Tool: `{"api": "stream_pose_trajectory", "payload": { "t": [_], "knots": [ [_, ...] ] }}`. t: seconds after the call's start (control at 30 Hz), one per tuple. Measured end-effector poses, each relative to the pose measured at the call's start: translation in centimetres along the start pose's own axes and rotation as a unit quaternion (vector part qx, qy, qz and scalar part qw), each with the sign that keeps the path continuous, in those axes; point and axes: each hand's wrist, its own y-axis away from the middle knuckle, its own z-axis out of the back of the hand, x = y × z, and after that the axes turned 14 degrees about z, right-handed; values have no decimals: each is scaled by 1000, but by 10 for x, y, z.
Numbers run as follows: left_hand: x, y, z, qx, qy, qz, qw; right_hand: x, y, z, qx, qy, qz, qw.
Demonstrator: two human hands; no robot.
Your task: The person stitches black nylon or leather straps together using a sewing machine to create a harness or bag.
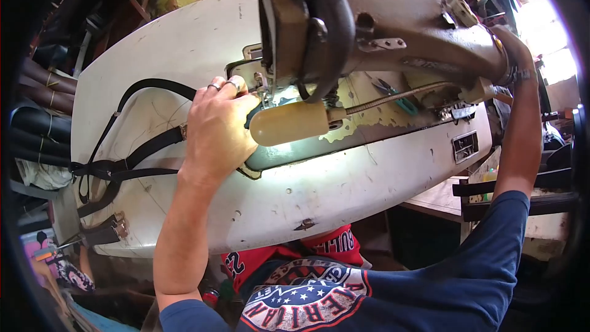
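A brown sewing machine (393,31) stands across the white table, its head above the metal bed plate. My left hand (221,123), with rings on its fingers, is closed on a black strap (157,85) beside the needle and presser foot (262,83). The fingertips and the strap's end are partly hidden. More of the strap, with metal fittings, loops out to the left over the table. At the machine's far right end, my right hand (513,49) reaches round the handwheel (509,72); its fingers are mostly hidden behind the machine.
A lamp with a cream shade (289,124) on a flexible neck lights the needle area. Green-handled snips (399,99) lie on the bed under the arm. The white table (332,197) has a rounded front edge close to my body. Dark rolled material (43,126) is stacked at left.
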Motion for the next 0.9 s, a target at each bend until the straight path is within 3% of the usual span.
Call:
{"api": "stream_pose_trajectory", "payload": {
  "t": [0.37,0.9],
  "knots": [
    [4,-1,-4,9,16,-6,1000,54,0,-12,-42,-28,44,998],
    [11,-3,-3,35,34,-21,999,81,18,-17,-82,-40,84,992]
  ]
}}
